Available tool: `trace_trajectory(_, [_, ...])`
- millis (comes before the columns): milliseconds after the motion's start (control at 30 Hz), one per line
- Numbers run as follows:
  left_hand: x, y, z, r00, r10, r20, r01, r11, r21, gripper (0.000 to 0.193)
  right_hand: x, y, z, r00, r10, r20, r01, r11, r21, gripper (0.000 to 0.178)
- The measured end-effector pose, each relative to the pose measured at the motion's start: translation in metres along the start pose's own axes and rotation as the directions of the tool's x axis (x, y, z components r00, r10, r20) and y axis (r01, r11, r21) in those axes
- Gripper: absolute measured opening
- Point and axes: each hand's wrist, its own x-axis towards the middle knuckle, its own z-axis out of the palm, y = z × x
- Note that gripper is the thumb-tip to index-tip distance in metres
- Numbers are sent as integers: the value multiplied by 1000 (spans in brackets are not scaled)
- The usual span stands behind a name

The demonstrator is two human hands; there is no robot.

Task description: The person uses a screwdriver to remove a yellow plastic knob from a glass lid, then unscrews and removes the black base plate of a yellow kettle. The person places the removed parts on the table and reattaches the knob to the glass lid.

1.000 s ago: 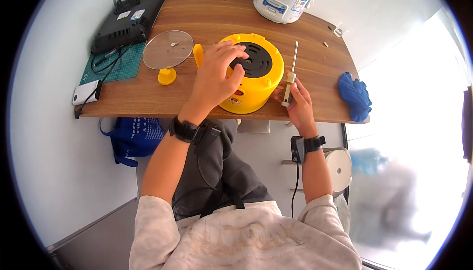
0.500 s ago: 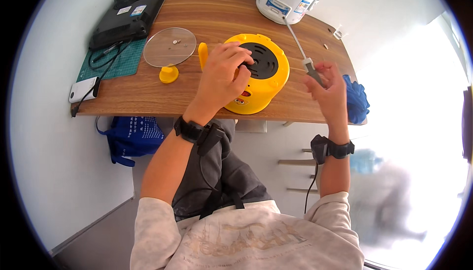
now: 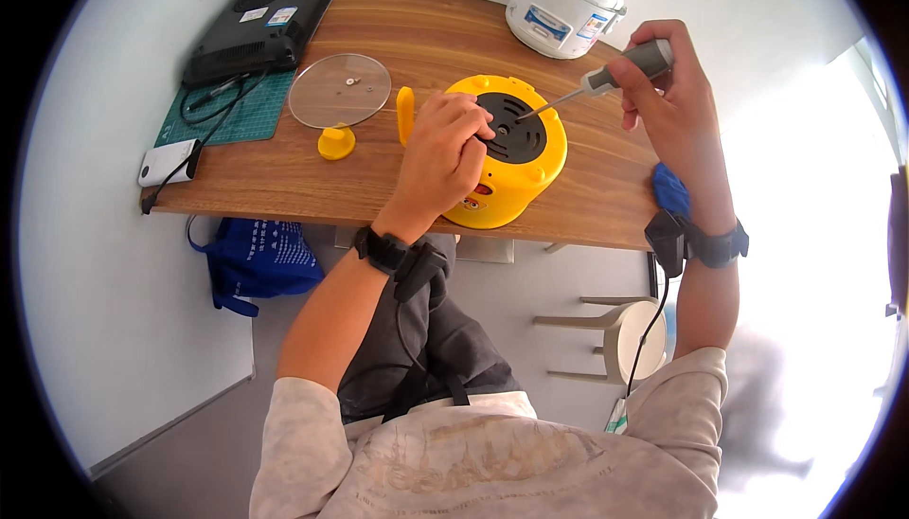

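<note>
An upturned yellow pot (image 3: 507, 202) stands near the table's front edge, its round black vented base plate (image 3: 526, 143) facing up. My left hand (image 3: 438, 157) rests on its left side, fingers curled together and pressed at the plate; whether the fingertips pinch something small is hidden. A grey-handled screwdriver (image 3: 632, 66) is gripped in my right hand (image 3: 674, 102), raised to the right of the pot. Its shaft slants down leftward, with the tip at the right part of the black plate; contact is hard to judge.
Left of the pot lie a round glass lid (image 3: 327, 107) bearing several small metal parts and a yellow knob (image 3: 336, 143). A black flat appliance (image 3: 260, 31), green cutting mat (image 3: 260, 116) and white power bank (image 3: 170, 164) sit farther left. A white rice cooker (image 3: 563, 8) stands behind.
My right hand has risen and turned the screwdriver over, so its tip now points down-left at the black plate instead of up toward the rice cooker. My left hand stays on the pot.
</note>
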Motion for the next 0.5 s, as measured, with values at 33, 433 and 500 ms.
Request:
trace_trajectory(33, [-1,0,1,1000,-2,-7,2,1000,-9,13,3,1,3,1000,-6,21,6,1000,-1,30])
trace_trajectory(433, [-2,-4,10,989,71,-129,-72,997,-10,9,21,11,12,993,-40,112,46,998,-52,27])
trace_trajectory(500, [-2,-5,10,987,75,-141,-77,997,-12,10,24,13,14,992,-54,115,60,997,-43,28])
